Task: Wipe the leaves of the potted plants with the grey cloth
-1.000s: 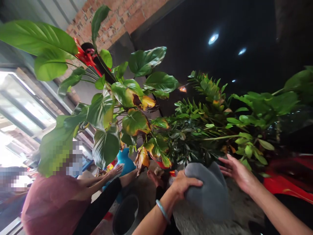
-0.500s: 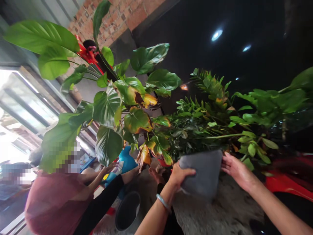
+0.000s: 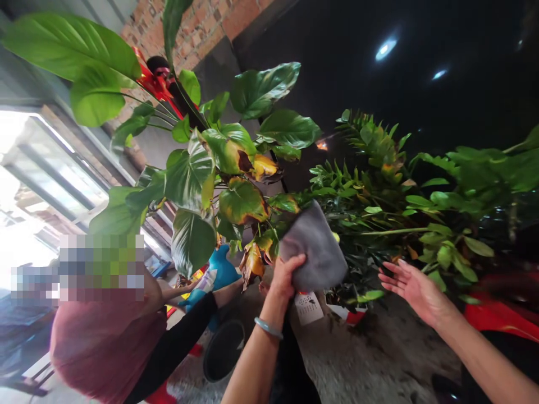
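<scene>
Clamping a gray cloth-like sheet [image 3: 315,247] between the thumb and fingers of the left hand [image 3: 284,278], just right of the browning broad-leaved plant [image 3: 242,202], while holding out the right hand [image 3: 415,292], farther right of that plant, with fingers slightly apart, and with a black bucket [image 3: 223,350] below the plant.

The head view looks forward-down, seemingly tilted.

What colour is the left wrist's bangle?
The bangle is pale blue-grey, clearest in the head view.
</scene>
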Motion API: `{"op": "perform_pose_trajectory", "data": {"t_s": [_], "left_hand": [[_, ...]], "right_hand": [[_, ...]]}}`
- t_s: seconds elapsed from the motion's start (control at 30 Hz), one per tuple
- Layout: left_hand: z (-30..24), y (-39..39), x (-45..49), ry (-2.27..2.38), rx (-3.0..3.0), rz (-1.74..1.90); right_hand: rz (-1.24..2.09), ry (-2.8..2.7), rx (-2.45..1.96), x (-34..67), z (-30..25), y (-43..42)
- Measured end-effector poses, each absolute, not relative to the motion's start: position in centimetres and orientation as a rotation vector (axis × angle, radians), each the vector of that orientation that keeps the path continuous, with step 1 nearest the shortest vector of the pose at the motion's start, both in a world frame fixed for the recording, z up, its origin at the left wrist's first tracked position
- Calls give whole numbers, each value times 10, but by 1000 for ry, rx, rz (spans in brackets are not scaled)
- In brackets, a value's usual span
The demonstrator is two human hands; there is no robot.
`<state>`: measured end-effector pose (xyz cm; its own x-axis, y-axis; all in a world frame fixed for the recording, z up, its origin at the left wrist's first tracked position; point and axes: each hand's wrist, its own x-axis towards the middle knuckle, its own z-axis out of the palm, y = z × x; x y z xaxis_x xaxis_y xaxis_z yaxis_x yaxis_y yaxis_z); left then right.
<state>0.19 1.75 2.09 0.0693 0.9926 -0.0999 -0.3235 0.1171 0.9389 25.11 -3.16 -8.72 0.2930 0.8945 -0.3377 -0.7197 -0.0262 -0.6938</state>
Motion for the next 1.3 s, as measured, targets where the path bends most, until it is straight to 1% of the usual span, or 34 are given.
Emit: {"op": "perform_pose_trajectory", "data": {"t_s": [0.1, 0.2, 0.27, 0.4, 0.47, 0.53, 0.6, 0.7, 0.77, 0.8, 0.87, 1.0, 1.07, 1.1, 1.13, 1.2, 1.27, 1.3], "left_hand": [[-10, -4, 1, 1060, 1025, 910], [-13, -14, -8, 1078, 1091, 771], [5, -8, -15, 1017, 1083, 871], [50, 21, -18, 869, 821, 1387], [56, 33, -12, 876, 681, 1579], [44, 34, -6, 975, 635, 1618], [17, 23, -3, 1109, 684, 1494], [-19, -7, -8, 1154, 815, 1132], [-23, -21, -16, 1093, 875, 957], [-18, -24, -20, 1054, 892, 938], [4, -17, -25, 982, 880, 1055], [51, 23, -26, 900, 664, 1565], [52, 37, -23, 963, 599, 1708], [45, 39, -21, 1035, 590, 1723], [34, 37, -20, 1124, 593, 1701], [3, 21, -20, 1288, 623, 1540], [-26, -2, -23, 1305, 694, 1220], [-36, -14, -25, 1300, 725, 1118]], "right_hand": [[1325, -234, -948, 254, -89, -32], [1326, -219, -966, 256, -89, -32], [1305, -203, -959, 254, -88, -33], [1277, -209, -967, 250, -88, -32], [1281, -217, -969, 248, -88, -31], [1293, -216, -958, 248, -88, -30], [1308, -208, -956, 248, -87, -30], [1311, -187, -972, 250, -86, -31], [1301, -171, -978, 250, -84, -33], [1295, -162, -977, 249, -83, -33], [1290, -145, -974, 248, -81, -34], [1307, -146, -973, 244, -76, -33], [1311, -151, -969, 242, -75, -32], [1309, -153, -966, 241, -76, -32], [1302, -156, -964, 241, -76, -32], [1288, -169, -961, 242, -77, -33], [1278, -177, -965, 244, -78, -34], [1279, -173, -971, 245, -77, -34]]}}
